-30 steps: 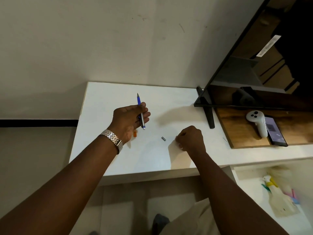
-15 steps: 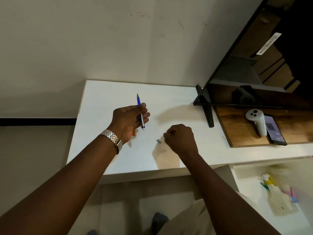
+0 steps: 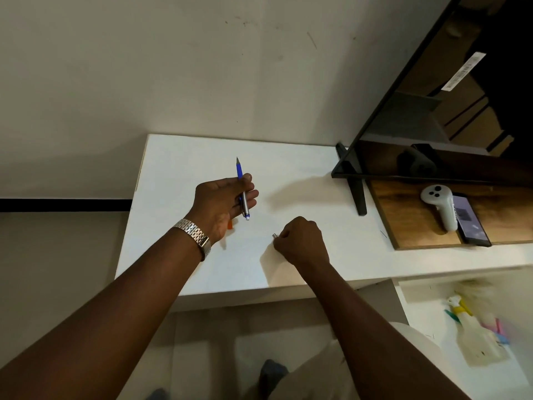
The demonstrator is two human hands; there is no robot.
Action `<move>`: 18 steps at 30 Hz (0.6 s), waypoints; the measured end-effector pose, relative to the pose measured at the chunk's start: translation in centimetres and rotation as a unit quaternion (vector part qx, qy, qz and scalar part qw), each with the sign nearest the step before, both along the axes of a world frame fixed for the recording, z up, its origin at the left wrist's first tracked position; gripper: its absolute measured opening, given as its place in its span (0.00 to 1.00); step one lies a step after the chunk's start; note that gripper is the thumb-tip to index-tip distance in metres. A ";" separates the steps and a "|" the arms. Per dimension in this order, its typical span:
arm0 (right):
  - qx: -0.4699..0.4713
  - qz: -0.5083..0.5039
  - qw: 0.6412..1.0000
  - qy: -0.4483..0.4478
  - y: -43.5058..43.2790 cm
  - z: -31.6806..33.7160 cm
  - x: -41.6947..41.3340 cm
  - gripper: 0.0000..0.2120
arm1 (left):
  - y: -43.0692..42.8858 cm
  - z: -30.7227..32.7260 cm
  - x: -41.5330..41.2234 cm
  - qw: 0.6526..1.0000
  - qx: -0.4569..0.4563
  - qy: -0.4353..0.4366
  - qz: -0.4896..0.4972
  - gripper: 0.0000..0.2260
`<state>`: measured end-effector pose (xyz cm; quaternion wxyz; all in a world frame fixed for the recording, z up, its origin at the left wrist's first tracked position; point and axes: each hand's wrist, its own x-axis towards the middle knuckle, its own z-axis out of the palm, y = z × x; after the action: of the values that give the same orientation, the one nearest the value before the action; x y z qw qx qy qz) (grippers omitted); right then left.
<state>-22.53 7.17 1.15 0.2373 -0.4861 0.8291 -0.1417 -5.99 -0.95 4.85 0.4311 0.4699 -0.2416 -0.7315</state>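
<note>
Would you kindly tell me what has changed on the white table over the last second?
The right hand moved left across the white table to the small metal piece, which lay apart from it before, and now seems to pinch it. The left hand still holds the pen, and the orange piece beneath it, the controller and the phone have not moved.

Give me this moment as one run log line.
left hand: holds pen | right hand: pinches metal part at table | orange piece: on table, under left hand
</note>
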 end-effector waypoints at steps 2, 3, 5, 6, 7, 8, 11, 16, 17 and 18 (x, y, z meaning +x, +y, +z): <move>-0.008 -0.019 1.000 -0.005 -0.1 0.0 -0.8 0.08 | 0.0 0.0 0.0 1.000 0.000 -0.001 -0.001 0.01; -0.011 -0.029 1.000 -0.007 -0.2 0.0 -1.2 0.08 | 0.1 0.0 0.0 1.000 0.000 -0.001 -0.003 0.01; -0.017 -0.045 0.999 -0.009 -0.3 0.0 -1.8 0.09 | 0.1 0.1 0.0 1.000 -0.002 0.000 -0.004 0.01; -0.017 -0.047 0.999 -0.007 -0.3 -0.1 -2.0 0.09 | 0.1 0.1 0.0 1.000 -0.003 0.000 -0.005 0.02; -0.015 -0.048 0.999 -0.005 -0.4 -0.2 -2.1 0.09 | 0.1 0.1 0.0 1.000 -0.004 0.001 -0.005 0.02; -0.014 -0.048 0.999 -0.003 -0.4 -0.2 -2.1 0.09 | 0.1 0.1 0.0 1.000 -0.004 0.002 -0.005 0.02; -0.015 -0.052 0.998 -0.009 -0.4 -0.2 -2.0 0.09 | 0.1 0.1 0.0 1.000 -0.004 0.005 -0.006 0.02; -0.013 -0.050 0.998 -0.025 -0.1 0.6 -1.8 0.10 | 0.2 0.0 -0.1 1.000 -0.002 0.003 -0.005 0.01; -0.022 -0.050 0.998 -0.028 0.0 0.9 -1.7 0.10 | 0.2 0.1 -0.1 1.000 -0.002 0.004 -0.006 0.01; -0.038 -0.048 0.998 -0.030 0.1 1.4 -1.5 0.10 | 0.2 0.1 -0.1 1.000 -0.002 0.004 -0.006 0.01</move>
<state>-24.07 7.26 2.51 0.2365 -0.4503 0.8377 -0.1989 -6.08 -0.74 4.94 0.4289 0.4647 -0.2440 -0.7352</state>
